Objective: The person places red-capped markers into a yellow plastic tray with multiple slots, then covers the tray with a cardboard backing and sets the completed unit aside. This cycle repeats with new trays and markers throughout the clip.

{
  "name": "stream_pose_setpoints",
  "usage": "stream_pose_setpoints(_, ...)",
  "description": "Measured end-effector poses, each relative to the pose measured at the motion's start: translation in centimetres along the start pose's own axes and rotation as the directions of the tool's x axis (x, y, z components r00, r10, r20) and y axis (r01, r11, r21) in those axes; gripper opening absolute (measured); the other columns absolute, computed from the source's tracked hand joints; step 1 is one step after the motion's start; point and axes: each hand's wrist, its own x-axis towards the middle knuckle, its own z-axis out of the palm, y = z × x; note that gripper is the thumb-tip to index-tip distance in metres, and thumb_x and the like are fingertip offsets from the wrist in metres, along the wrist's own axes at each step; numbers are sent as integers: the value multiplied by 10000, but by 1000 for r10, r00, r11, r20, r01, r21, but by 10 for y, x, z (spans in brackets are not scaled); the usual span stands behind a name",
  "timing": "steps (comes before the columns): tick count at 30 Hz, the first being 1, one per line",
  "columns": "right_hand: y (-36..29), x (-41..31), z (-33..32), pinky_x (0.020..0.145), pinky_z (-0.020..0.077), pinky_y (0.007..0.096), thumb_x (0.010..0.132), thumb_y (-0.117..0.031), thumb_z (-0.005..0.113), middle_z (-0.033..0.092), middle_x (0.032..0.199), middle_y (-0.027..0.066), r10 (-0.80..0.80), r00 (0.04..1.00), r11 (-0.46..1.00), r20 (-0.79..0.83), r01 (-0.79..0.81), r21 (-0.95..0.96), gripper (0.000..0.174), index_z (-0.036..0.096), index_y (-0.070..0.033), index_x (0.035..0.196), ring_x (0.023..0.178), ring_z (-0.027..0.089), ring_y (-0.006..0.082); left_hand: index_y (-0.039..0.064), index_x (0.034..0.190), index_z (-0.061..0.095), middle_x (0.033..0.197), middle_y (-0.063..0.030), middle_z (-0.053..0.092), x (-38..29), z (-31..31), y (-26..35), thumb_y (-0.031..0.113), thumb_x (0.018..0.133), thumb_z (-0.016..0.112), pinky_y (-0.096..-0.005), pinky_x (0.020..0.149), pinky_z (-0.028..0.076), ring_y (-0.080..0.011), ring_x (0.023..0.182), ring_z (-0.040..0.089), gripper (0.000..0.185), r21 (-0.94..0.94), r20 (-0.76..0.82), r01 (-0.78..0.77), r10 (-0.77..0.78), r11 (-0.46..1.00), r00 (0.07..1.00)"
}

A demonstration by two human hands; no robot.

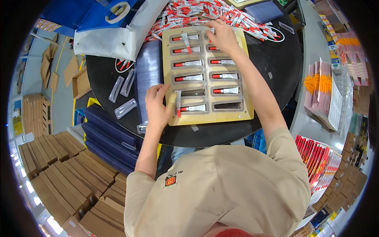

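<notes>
A yellow board (207, 118) with two columns of clear plastic blister trays lies on the round black table. Most cavities hold a small white tube with a red cap (225, 76). The lower-right cavity (228, 105) and the fifth one in the left column hold no tube. Across the top two left cavities rests another tube (185, 41). My left hand (158, 103) is at the board's left edge, thumb and fingertips against a tube (178, 103) standing lengthwise there. My right hand (222, 35) reaches over the top-right cavity, fingers curled around a tube partly hidden by them.
A heap of red-capped tubes (189, 14) spreads behind the board. Left of it stands a long stack of clear plastic trays (148, 65), beside loose blisters (125, 108). A white sheet roll (105, 41) and tape roll (118, 13) lie at back left. Cardboard boxes (68, 183) fill the lower left.
</notes>
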Motion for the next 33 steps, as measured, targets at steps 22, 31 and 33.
stream_pose_setpoints(22,-6,-44,-52,831,461,395,742,-120,731,640,906,26,-389,910,921,147,376,105,186,661,-113,915,930,564,259,41,1012,659,963,-112,670,120,57,-7,260,859,706,-395,803,499,-292,870,632,271,-9,100,47,-45,999,994)
stream_pose_setpoints(31,-64,-171,-115,783,466,359,772,-125,743,586,894,40,-216,883,959,418,112,260,193,676,-89,950,894,534,245,38,1243,556,1070,-188,661,217,97,-46,334,859,669,-450,868,500,-353,1038,620,498,54,147,181,-187,982,971)
stream_pose_setpoints(33,-68,-174,-116,799,477,363,768,-112,746,583,900,45,-162,892,960,422,44,276,201,677,-82,954,912,541,251,29,1232,573,1077,-190,651,217,90,-19,307,850,684,-461,889,488,-357,1045,606,485,174,-68,-66,79,982,995)
